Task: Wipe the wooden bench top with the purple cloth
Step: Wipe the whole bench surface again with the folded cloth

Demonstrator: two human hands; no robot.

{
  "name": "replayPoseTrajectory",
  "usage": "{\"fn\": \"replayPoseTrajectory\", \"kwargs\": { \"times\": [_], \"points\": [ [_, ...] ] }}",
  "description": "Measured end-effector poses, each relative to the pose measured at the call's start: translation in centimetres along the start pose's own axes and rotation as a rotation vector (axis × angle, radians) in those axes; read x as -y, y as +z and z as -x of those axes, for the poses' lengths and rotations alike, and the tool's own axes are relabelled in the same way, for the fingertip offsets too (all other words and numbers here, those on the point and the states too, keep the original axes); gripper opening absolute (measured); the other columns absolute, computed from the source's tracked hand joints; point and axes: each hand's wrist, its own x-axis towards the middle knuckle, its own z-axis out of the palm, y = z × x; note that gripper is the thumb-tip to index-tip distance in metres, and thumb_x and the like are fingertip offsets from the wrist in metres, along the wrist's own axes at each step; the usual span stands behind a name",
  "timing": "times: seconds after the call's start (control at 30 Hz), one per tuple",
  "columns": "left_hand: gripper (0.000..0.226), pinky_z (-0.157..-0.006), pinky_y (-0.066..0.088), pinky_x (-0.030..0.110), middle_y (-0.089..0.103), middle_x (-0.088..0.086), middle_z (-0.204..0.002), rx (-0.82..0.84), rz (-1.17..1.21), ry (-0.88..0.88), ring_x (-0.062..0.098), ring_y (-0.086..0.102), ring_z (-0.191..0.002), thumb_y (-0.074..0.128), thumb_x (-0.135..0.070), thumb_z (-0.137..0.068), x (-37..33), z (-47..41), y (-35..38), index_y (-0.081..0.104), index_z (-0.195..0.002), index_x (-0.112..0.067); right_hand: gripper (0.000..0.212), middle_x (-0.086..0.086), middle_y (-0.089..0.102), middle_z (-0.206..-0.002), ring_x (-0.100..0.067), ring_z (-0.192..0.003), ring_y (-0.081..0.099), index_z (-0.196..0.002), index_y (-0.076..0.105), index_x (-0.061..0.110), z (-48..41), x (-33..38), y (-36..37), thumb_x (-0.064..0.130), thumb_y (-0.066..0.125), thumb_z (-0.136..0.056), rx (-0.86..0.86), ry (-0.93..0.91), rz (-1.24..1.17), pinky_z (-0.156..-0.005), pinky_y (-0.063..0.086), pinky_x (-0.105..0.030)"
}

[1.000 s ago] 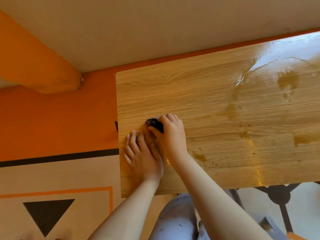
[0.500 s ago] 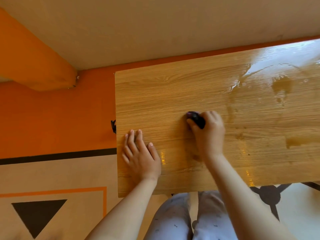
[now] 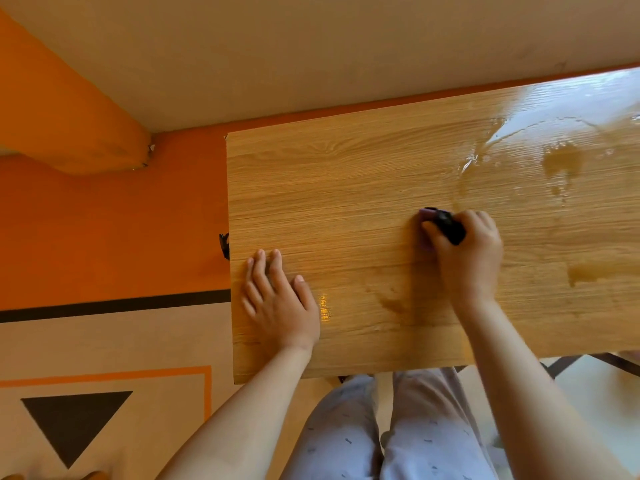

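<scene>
Right hand [image 3: 465, 261]: fingers curled over a bunched purple cloth [image 3: 445, 225], thumb along its left side, knuckles uppermost, the cloth held down against the tabletop [image 3: 346, 181]. Only a dark wad and a small purple edge of the cloth show past the fingers; the rest is hidden under the palm. The right forearm runs in from the lower right and crosses the near edge of the tabletop. The cloth lies roughly midway between the near and far edges, well apart from the left hand. Left hand [image 3: 280, 306]: flat, palm down on the wood near the left near corner, fingers straight and slightly spread, pointing away from the person, thumb out to the right; it holds nothing. The left forearm comes up from below and crosses the near edge. Wet patches are seen on the wood-grain surface: a small smear [image 3: 391, 304] between the two hands, a darker patch [image 3: 595, 271] to the right of the right hand, and a glossy puddle [image 3: 562, 164] toward the far right corner. A black fitting [image 3: 224, 245] projects from the left edge. Below the near edge are the person's legs in pale patterned trousers [image 3: 346, 438]. The floor [image 3: 104, 220] to the left is orange, with a black stripe [image 3: 114, 304] and a black triangle [image 3: 74, 420].
</scene>
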Motion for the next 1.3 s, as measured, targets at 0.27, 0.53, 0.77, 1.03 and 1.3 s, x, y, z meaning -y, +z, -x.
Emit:
{"fn": "replayPoseTrajectory", "kwargs": {
  "times": [0.27, 0.53, 0.77, 1.03, 1.3],
  "points": [
    [0.053, -0.112, 0.017, 0.044, 0.036, 0.007, -0.152, -0.002, 0.004, 0.002, 0.026, 0.025, -0.143, 0.035, -0.036, -0.094, 0.0, 0.0, 0.1, 0.042, -0.142, -0.015, 0.023, -0.007, 0.058, -0.084, -0.021, -0.078, 0.050, -0.080, 0.060, 0.005, 5.0, 4.0, 2.8, 0.018, 0.078, -0.072, 0.134, -0.072, -0.028, -0.070, 0.037, -0.028],
    [0.053, -0.112, 0.019, 0.046, 0.036, 0.006, -0.152, -0.006, 0.007, 0.002, 0.026, 0.025, -0.143, 0.035, -0.036, -0.093, 0.1, 0.0, 0.0, 0.042, -0.142, -0.016, 0.025, -0.005, 0.055, -0.078, -0.024, -0.077, 0.052, -0.075, 0.056, 0.008, 8.7, 5.9, 5.0, 0.024, 0.076, -0.075, 0.256, -0.257, -0.020, -0.069, 0.044, -0.035],
    [0.052, -0.112, 0.020, 0.048, 0.036, 0.007, -0.152, 0.000, 0.008, 0.003, 0.027, 0.025, -0.143, 0.037, -0.036, -0.094, 0.2, 0.0, 0.2, 0.041, -0.142, -0.017, 0.025, -0.008, 0.056, -0.084, -0.024, -0.079, 0.050, -0.081, 0.057, 0.006, 4.0, -1.8, -2.7, 0.023, 0.074, -0.078, 0.025, 0.014, 0.057, -0.070, 0.037, -0.030],
    [0.052, -0.112, 0.021, 0.049, 0.036, 0.007, -0.152, -0.006, 0.020, 0.006, 0.027, 0.026, -0.143, 0.037, -0.036, -0.094, 0.1, 0.0, 0.2, 0.042, -0.142, -0.016, 0.026, -0.006, 0.058, -0.082, -0.025, -0.075, 0.052, -0.080, 0.057, 0.008, 8.6, 1.5, 0.7, 0.026, 0.075, -0.076, 0.114, -0.057, 0.103, -0.065, 0.040, -0.031],
    [0.053, -0.113, 0.017, 0.046, 0.035, 0.007, -0.152, -0.001, 0.028, 0.005, 0.027, 0.024, -0.143, 0.041, -0.033, -0.092, 0.0, -0.1, 0.1, 0.041, -0.142, -0.016, 0.030, -0.003, 0.054, -0.072, -0.023, -0.069, 0.051, -0.073, 0.054, 0.011, 11.8, 2.9, 2.1, 0.039, 0.061, -0.082, 0.157, -0.257, 0.122, -0.063, 0.037, -0.031]
  ]
}}
